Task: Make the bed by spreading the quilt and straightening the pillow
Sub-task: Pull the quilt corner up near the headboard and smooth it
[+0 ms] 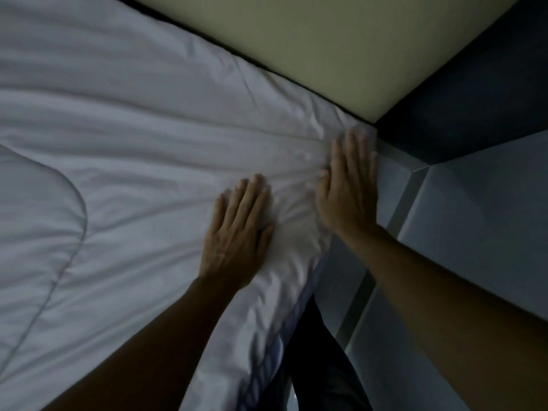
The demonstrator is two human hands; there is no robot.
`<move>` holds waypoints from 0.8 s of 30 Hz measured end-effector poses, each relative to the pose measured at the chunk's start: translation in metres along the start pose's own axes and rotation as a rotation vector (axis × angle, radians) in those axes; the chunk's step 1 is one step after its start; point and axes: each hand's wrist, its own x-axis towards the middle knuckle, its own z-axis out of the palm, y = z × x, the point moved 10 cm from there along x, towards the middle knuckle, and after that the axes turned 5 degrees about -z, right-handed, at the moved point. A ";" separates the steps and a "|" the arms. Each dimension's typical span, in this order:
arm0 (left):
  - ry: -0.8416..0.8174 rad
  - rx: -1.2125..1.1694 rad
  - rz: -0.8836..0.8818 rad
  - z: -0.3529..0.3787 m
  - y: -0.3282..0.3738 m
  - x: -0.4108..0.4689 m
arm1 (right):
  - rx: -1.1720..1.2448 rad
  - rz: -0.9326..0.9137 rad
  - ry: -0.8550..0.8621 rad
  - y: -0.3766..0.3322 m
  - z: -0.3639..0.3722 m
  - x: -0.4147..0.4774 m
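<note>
Covering the bed from lower left up to its corner at the wall, the white quilt [133, 149] lies diagonally, left hand [237, 229] and right hand [347, 191] pressing that corner flat, fingers open.

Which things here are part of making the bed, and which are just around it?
Part of the job:
white quilt, spread flat, creased near its corner
left hand, flat on the quilt
right hand, flat at the quilt's corner

Just around:
pale wall
dark padded panel
grey panels beside the bed

No pillow is clearly visible.
</note>
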 end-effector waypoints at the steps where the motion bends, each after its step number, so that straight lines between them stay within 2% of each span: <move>1: -0.001 -0.004 -0.015 0.000 -0.002 -0.007 | 0.013 -0.123 -0.004 -0.020 0.002 -0.010; 3: 0.000 -0.014 -0.038 0.001 -0.006 -0.023 | -0.043 -0.376 -0.119 -0.045 0.019 -0.029; 4: 0.002 -0.012 -0.043 0.002 -0.008 -0.033 | -0.093 -0.434 -0.174 -0.041 0.025 -0.030; 9: -0.028 0.026 -0.074 0.014 -0.019 -0.085 | -0.194 -0.346 -0.353 0.007 0.033 0.004; 12: -0.055 0.002 -0.114 0.009 -0.024 -0.106 | -0.157 -0.278 -0.229 -0.023 0.008 -0.005; 15: -0.088 -0.019 -0.223 0.000 -0.038 -0.134 | -0.023 -0.522 -0.147 -0.099 -0.006 -0.062; 18: -0.142 -0.027 -0.379 -0.004 -0.056 -0.181 | -0.001 -0.719 -0.254 -0.162 0.015 -0.125; 21: -0.237 -0.038 -0.479 0.006 -0.067 -0.238 | -0.122 -0.788 -0.392 -0.172 0.051 -0.154; 24: -0.318 -0.061 -0.487 0.010 -0.065 -0.275 | -0.205 -0.704 -0.461 -0.132 0.058 -0.138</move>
